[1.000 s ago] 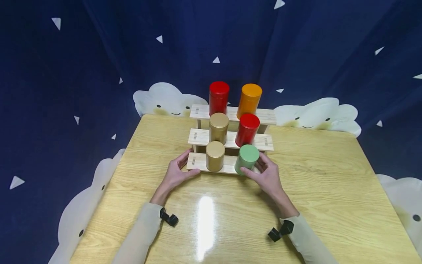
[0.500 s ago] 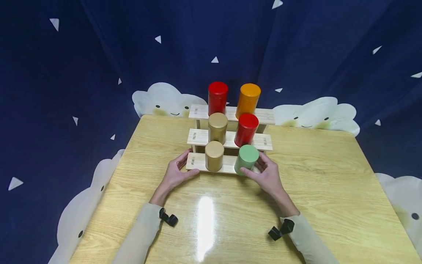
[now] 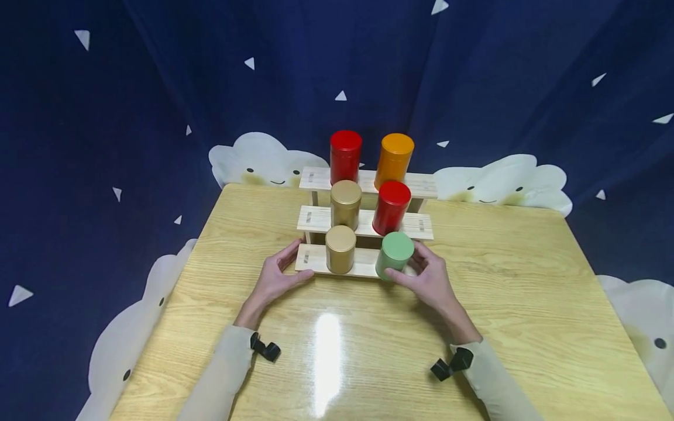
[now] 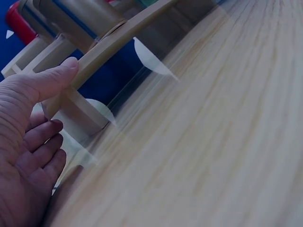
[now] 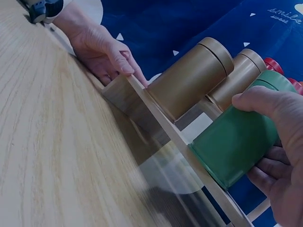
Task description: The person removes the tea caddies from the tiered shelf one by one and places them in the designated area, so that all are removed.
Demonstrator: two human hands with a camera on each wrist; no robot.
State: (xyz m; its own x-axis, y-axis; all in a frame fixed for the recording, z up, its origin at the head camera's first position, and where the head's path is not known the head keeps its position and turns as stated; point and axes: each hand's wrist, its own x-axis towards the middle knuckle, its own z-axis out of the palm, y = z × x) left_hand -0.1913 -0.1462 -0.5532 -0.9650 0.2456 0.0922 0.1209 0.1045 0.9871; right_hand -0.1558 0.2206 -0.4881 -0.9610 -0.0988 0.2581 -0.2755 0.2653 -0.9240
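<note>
My right hand (image 3: 429, 280) grips a green tin canister (image 3: 396, 254), thumb in front and fingers round its far right side. The canister stands at the right end of the lowest step of a three-step wooden rack (image 3: 313, 257). At that step's left end, my left hand (image 3: 276, 279) holds the rack, its thumb (image 4: 52, 80) on the front edge and the other fingers loosely curled round the end. A gold canister (image 3: 340, 251) stands on the same step. The middle step bears another gold canister (image 3: 345, 204) and a red one (image 3: 392, 207).
On the top step stand a red canister (image 3: 345, 158) and an orange one (image 3: 394, 161). The rack is near the back edge of a wooden table (image 3: 516, 304). Behind hangs a dark blue curtain (image 3: 295, 70) with white clouds and triangles.
The whole view shifts slightly. The left hand edges a little outward to the left along the rack's end. The green canister shifts very slightly right and toward me, still in the right hand.
</note>
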